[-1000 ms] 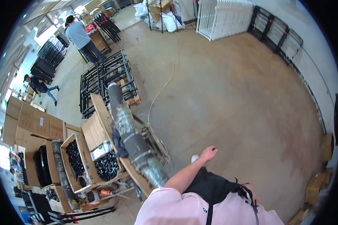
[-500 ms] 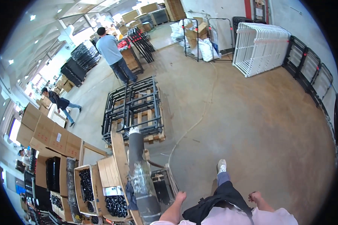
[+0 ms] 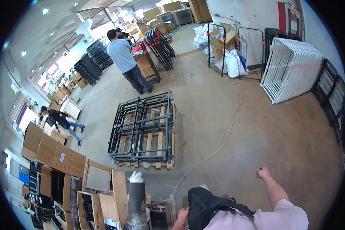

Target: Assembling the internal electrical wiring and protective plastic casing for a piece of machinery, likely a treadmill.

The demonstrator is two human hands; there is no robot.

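My right hand point(image 3: 262, 173) is held out over the bare concrete, its fingers loosely curled and nothing visible in them. My left hand point(image 3: 183, 213) hangs low at my side, next to the black apron point(image 3: 201, 207), fingers curled with nothing seen in it. Nearest to the left hand stand a wooden stand with a dark box point(image 3: 159, 217) and an upright grey roll point(image 3: 136, 195) with white wrapping at its top. Ahead of me black metal frames point(image 3: 142, 128) lie stacked on a wooden pallet point(image 3: 174, 153).
A cable point(image 3: 220, 147) runs across the floor. White frames point(image 3: 291, 69) and black frames point(image 3: 331, 101) lean along the right wall, near white sacks point(image 3: 234, 63). Cartons point(image 3: 53, 151) and parts boxes line the left. One person point(image 3: 126, 61) stands beyond the pallet; another point(image 3: 61, 120) walks at left.
My view has shifted forward, so the pallet of frames sits lower and closer. My right hand has swung forward and up; my left hand has dropped back. Another person shows behind the standing one.
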